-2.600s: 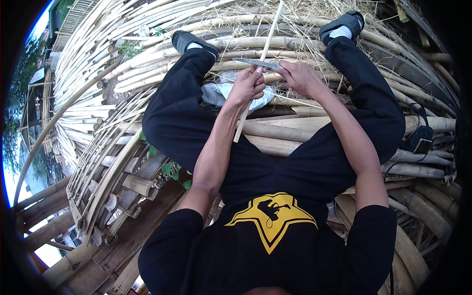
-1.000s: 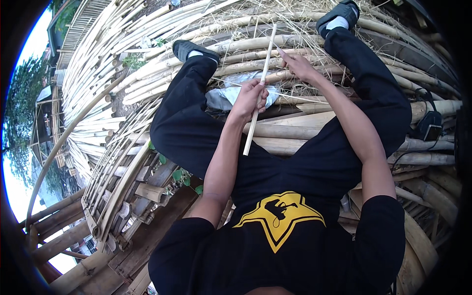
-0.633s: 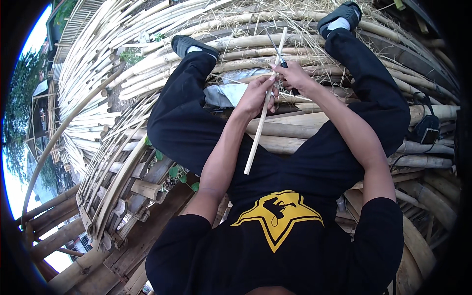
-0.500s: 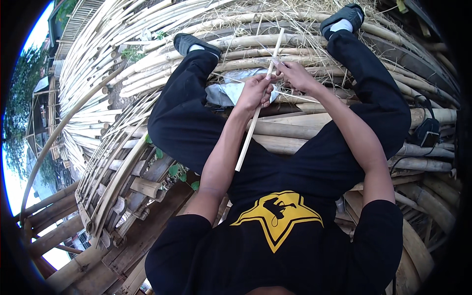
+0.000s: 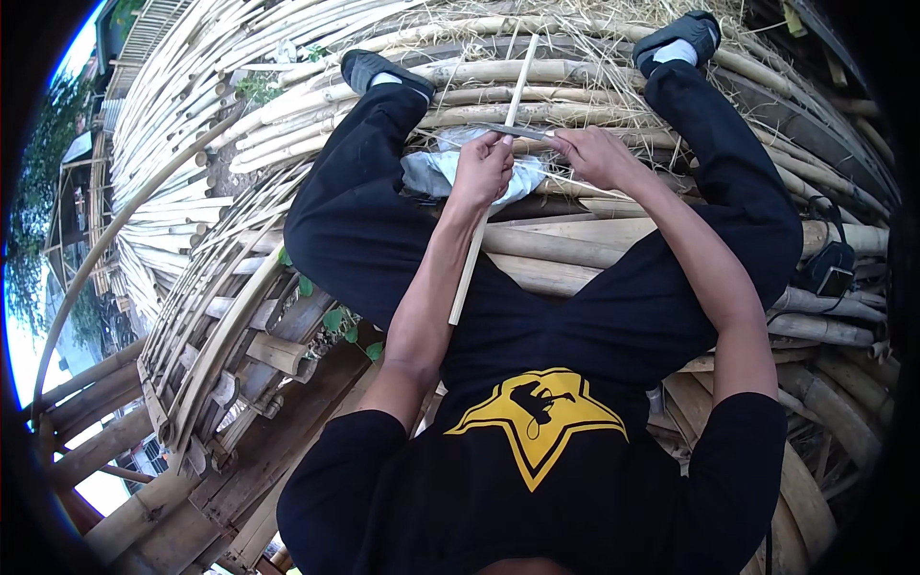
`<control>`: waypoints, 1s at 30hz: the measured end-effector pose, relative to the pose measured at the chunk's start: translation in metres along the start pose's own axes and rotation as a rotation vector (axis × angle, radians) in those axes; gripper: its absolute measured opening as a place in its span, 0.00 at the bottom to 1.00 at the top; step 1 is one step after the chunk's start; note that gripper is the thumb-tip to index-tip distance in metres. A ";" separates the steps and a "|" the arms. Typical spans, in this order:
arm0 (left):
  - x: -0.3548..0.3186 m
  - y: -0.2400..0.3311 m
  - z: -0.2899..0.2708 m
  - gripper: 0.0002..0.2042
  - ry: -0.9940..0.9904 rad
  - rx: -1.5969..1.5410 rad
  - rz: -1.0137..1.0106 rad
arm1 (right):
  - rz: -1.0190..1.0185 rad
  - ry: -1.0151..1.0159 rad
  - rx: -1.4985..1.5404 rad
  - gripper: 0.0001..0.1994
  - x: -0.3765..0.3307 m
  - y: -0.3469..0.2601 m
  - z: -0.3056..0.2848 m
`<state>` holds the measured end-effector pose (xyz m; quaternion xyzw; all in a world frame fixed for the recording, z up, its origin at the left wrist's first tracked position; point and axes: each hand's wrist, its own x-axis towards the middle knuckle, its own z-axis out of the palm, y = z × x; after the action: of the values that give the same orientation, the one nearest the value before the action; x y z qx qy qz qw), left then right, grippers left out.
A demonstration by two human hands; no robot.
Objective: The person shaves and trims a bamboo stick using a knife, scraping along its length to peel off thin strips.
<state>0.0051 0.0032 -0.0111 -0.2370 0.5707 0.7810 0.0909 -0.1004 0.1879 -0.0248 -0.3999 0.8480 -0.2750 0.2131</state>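
Bamboo fills nearly the whole frame: pale poles [image 5: 594, 72] lie packed side by side under a seated person, seen from above. Black trousers spread toward the upper left and upper right, ending in dark shoes over white socks. A black shirt with a yellow star print sits at the bottom centre.

Just above the middle of the frame, the left hand [image 5: 482, 171] is clenched around a thin bamboo strip [image 5: 494, 187]. That strip runs steeply from the upper centre, near the top edge, down past the fist to end over the dark lap. Just to the right, the right hand [image 5: 592, 156] grips the handle of a knife [image 5: 517, 131], whose grey blade lies roughly level, pointing toward the left and crossing the strip right above the left fist. The two hands are close together, the blade bridging them.

Under the left hand lies a crumpled grey-white cloth [image 5: 431, 172], resting on the poles between the knees. Dry straw [image 5: 613, 24] is scattered along the top. A small black pouch [image 5: 832, 268] sits on the poles at the right edge.
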 end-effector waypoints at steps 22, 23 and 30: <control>-0.001 0.002 0.010 0.15 -0.073 -0.085 -0.087 | 0.129 0.003 0.144 0.23 0.015 0.000 -0.006; 0.000 0.000 0.010 0.16 -0.008 -0.059 -0.047 | 0.133 -0.048 0.111 0.23 0.015 -0.003 -0.007; 0.004 0.000 0.007 0.13 -0.123 -0.108 -0.074 | 0.103 -0.038 0.133 0.23 0.010 -0.002 -0.007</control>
<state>0.0000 0.0091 -0.0110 -0.2140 0.5117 0.8199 0.1418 -0.1093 0.1809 -0.0191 -0.3459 0.8431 -0.3118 0.2689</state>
